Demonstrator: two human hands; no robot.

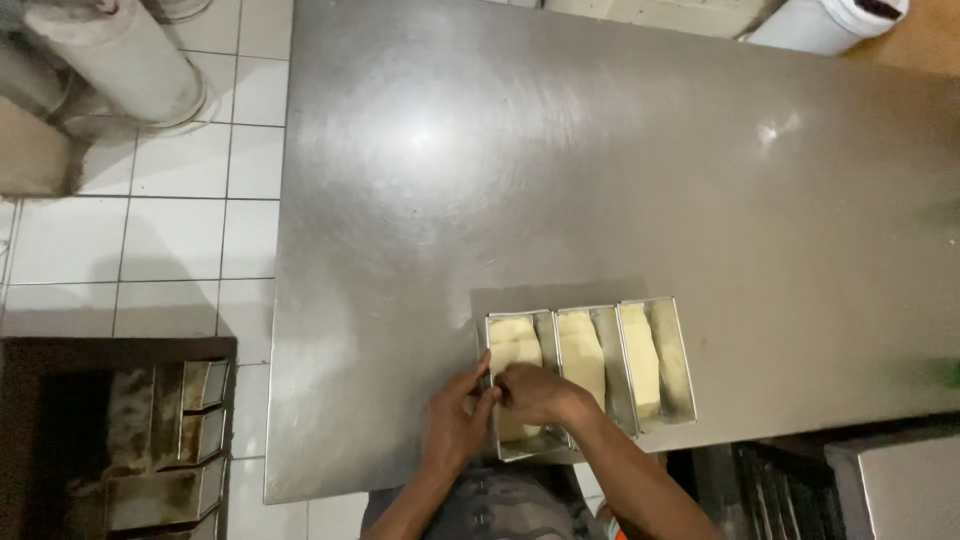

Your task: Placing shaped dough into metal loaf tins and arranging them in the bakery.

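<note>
— Hands?
— My left hand (455, 420) grips the near-left rim of the loaf pans (585, 375); my right hand (530, 392) presses, fingers curled, on pale dough (515, 350) in the left pan.
— Step?
— Seating dough, I judge; next needs even pressing.
— Location?
— Lower centre, on the steel table (600, 180).

The right hand (535, 392) covers the near part of the dough (514, 350) in the left tin (520, 385), so its grip there cannot be told. Both forearms run off the bottom edge. The white tub (830, 20) at the top and the stacked tins (165, 440) lower left are cut off or dim
</note>
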